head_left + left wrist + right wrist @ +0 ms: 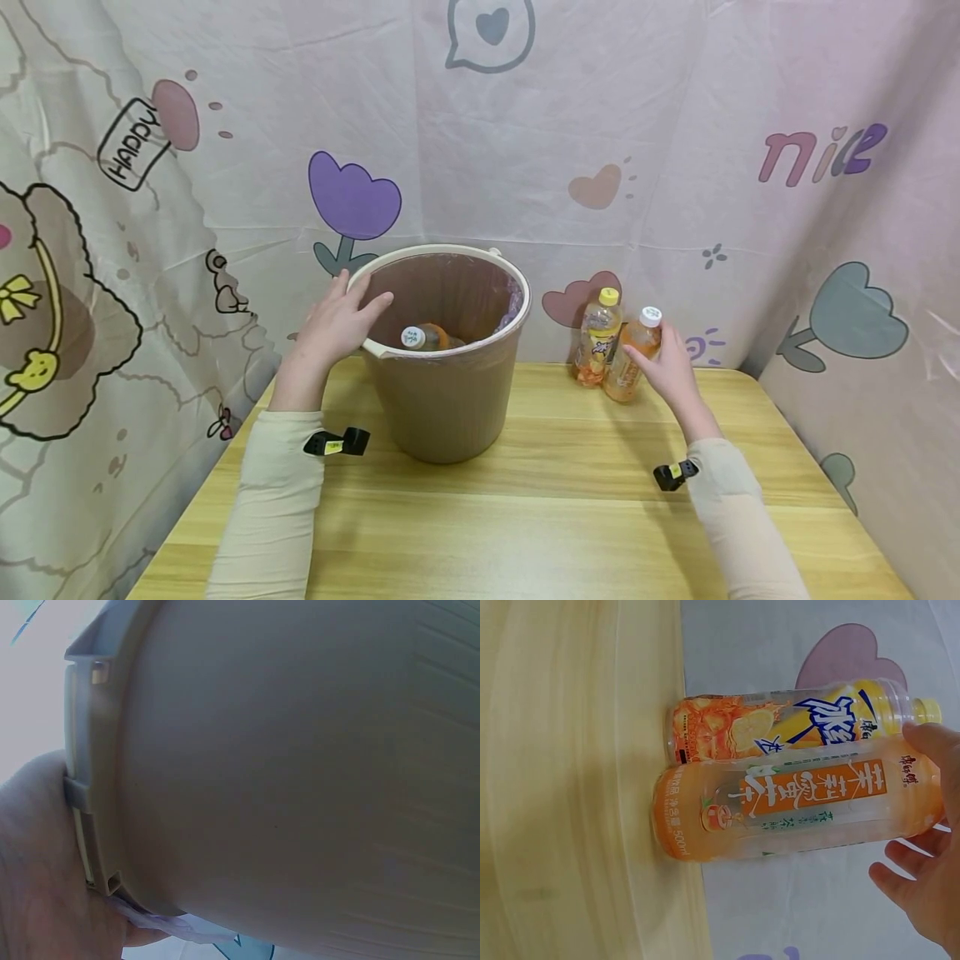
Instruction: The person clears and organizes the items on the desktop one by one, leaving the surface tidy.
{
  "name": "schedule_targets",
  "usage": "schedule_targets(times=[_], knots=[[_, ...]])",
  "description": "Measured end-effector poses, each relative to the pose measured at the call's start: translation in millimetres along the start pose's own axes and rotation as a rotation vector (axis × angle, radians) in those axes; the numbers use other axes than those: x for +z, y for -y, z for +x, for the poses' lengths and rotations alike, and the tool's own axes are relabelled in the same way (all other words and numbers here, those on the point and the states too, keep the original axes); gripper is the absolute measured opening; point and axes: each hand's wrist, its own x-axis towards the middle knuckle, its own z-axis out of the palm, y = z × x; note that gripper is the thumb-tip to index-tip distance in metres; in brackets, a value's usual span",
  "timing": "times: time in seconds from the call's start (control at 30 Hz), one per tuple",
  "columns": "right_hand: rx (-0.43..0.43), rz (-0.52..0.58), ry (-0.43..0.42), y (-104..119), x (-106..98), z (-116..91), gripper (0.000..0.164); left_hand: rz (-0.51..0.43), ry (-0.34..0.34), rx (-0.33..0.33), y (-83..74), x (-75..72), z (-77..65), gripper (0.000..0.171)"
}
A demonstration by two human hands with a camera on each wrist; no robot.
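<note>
A brown trash bin [442,417] with a cream rim and a clear liner stands on the table. My left hand [330,325] rests on the left part of its rim, fingers spread. The left wrist view shows mostly the bin's wall [270,765] and part of that hand [37,855]. Inside the bin lies a white-capped bottle [423,337]. To the right, my right hand [670,371] holds the upper part of an orange drink bottle [624,371], thumb on one side, fingers on the other. A yellow-capped drink bottle [742,727] stands close beside it.
The wooden table [510,533] extends in front of the bin and bottles. A printed cloth [480,150] hangs behind and at both sides. Small black cameras [337,442] are strapped to both sleeves.
</note>
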Motion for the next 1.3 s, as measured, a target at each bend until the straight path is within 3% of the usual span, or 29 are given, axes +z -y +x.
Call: schedule_targets(times=[0.8,1.3], knots=[[-0.066,0.005,-0.037,2.9,0.0,-35.1,0.082,-0.009,0.008,0.007,0.2,-0.3,-0.9,0.081],[-0.282,-0.009,-0.096,6.9,12.2,-45.5,0.072,-0.01,-0.001,0.003,-0.3,-0.4,-1.8,0.081]])
